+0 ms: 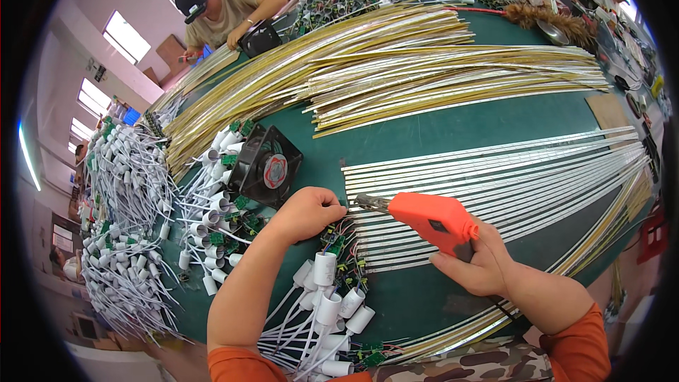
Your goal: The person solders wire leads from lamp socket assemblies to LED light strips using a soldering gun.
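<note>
My right hand [484, 263] is wrapped around the handle of an orange-red soldering gun [426, 218]. Its metal tip points left, just beside my left fingertips. My left hand [308, 213] is closed in a pinch at the left ends of a row of thin, pale LED strips [488, 192] laid side by side. What it pinches is too small to make out. Small green circuit boards [335, 242] with thin coloured wires lie just below that hand. White cylindrical caps [325, 269] with white cords are bunched nearer to me, beside my left forearm.
A black square fan [272, 168] stands left of my left hand. Heaps of white corded caps [131, 163] cover the table's left side. Bundles of yellowish strips [453, 78] lie across the far side. A co-worker [226, 18] works at the far left.
</note>
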Available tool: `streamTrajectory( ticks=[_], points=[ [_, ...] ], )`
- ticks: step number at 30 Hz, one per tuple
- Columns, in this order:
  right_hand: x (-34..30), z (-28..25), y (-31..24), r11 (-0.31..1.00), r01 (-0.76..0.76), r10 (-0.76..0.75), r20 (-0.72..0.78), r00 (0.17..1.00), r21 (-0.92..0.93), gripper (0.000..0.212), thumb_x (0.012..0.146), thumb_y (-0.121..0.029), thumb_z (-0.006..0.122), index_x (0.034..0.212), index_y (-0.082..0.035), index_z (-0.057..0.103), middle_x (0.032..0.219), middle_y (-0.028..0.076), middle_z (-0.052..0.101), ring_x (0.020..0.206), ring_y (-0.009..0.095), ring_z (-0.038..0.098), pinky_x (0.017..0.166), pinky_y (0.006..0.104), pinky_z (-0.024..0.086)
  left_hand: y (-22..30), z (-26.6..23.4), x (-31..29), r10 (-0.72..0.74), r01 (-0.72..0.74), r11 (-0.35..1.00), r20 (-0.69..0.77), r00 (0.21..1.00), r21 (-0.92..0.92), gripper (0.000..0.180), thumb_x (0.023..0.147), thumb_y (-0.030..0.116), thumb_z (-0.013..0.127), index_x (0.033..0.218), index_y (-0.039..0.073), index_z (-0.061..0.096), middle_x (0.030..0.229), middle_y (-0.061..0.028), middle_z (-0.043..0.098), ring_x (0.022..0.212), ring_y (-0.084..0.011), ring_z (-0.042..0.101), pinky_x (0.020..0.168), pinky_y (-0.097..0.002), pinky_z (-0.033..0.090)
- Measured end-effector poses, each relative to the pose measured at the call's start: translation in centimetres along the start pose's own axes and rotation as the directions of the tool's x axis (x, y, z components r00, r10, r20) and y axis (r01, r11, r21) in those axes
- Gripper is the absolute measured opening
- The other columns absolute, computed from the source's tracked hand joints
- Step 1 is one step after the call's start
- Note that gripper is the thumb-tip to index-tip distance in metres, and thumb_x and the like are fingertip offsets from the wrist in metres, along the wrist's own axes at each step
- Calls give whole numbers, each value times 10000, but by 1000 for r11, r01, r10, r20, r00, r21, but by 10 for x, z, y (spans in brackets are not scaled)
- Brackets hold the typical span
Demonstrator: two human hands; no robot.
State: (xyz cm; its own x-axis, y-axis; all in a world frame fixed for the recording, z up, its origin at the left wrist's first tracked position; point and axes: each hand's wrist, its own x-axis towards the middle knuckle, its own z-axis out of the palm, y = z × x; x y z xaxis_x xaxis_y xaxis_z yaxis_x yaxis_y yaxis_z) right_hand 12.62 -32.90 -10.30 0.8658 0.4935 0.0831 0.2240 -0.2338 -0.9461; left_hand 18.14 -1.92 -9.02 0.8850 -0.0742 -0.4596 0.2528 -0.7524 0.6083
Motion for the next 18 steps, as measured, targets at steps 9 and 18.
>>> streamTrajectory(
  ticks=[9,18],
  points=[
    [5,6,-10,998,23,-23,11,1000,-52,497,830,-188,720,1273,-40,551,1012,141,660,891,285,661,815,360,514,-3,2,3,-11,11,998,-1,1000,66,252,805,255,671,748,10,659,635,-106,605,592,-199,544,604,-350,457],
    [6,10,-8,993,63,-61,26,998,-98,478,834,-187,715,1264,-51,556,1022,138,658,919,302,656,819,368,514,-3,3,4,-5,5,995,-6,1000,96,247,795,264,669,746,21,669,654,-111,624,604,-215,571,611,-349,467]
  ],
)
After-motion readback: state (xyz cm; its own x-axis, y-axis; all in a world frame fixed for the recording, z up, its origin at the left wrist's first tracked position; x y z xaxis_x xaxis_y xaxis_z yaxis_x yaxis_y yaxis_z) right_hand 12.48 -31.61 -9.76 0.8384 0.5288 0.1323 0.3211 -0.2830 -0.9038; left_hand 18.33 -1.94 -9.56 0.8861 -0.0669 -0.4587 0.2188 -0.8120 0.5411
